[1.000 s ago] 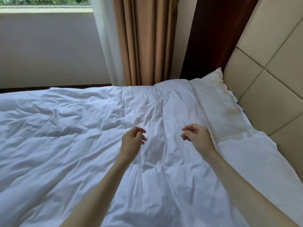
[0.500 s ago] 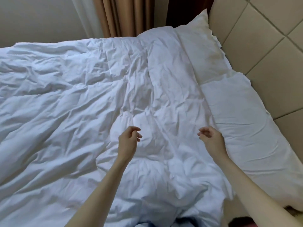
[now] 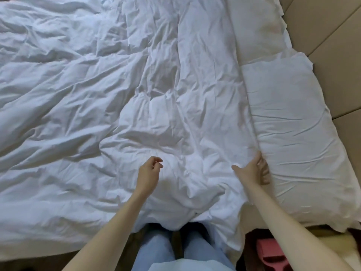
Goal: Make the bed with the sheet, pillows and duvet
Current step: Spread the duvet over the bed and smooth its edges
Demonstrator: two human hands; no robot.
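I stand at the side of the bed, looking down over the white duvet (image 3: 109, 106), which lies spread and heavily creased across most of the mattress, its near edge hanging over the side against my legs in pale blue trousers (image 3: 172, 251). My right hand (image 3: 252, 171) is down on the duvet's top edge, right where it meets the near pillow (image 3: 300, 137); the fingers are spread and fairly straight, thumb held out toward my left, the fingertips lying along the seam between duvet and pillow, so the hand is wide and pressing rather than gripping. Whether a fingertip has hooked under the fold I cannot tell. My left hand (image 3: 149, 173) is over the middle of the duvet's near part, fingers loosely curled with nothing between them; I cannot tell if it touches the cloth. Two pillows lie in a row along the tan padded headboard (image 3: 336, 61): the near one beside my right hand, and the far pillow (image 3: 257, 26) beyond it, the two touching end to end. The duvet's edge runs alongside both and overlaps their inner margins. The sheet is hidden under the duvet. On the floor by my right forearm there is a pink slipper (image 3: 271, 253), partly hidden by the arm.
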